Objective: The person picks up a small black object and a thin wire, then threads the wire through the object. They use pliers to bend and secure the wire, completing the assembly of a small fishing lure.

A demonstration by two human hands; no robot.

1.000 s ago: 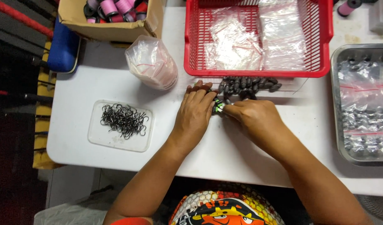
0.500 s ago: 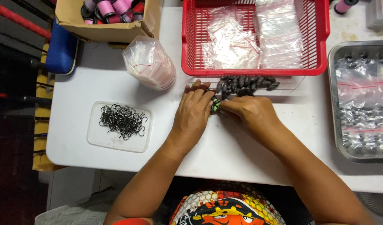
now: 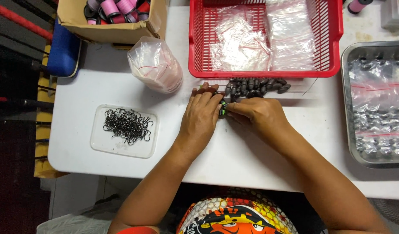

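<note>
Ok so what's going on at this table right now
A person's left hand and right hand meet over a small green piece on the white table, beside a pile of dark oval weights. A clear tray of hooks sits left, a red basket of plastic bags behind.

Hidden and cut off at the tabletop

Small green piece (image 3: 223, 108) mostly covered by both hands' fingers (image 3: 217, 99) (kind unclear); metal tray (image 3: 348, 130) cut by right edge; cardboard box (image 3: 117, 28) and red basket (image 3: 260, 73) cut by top edge.
</note>
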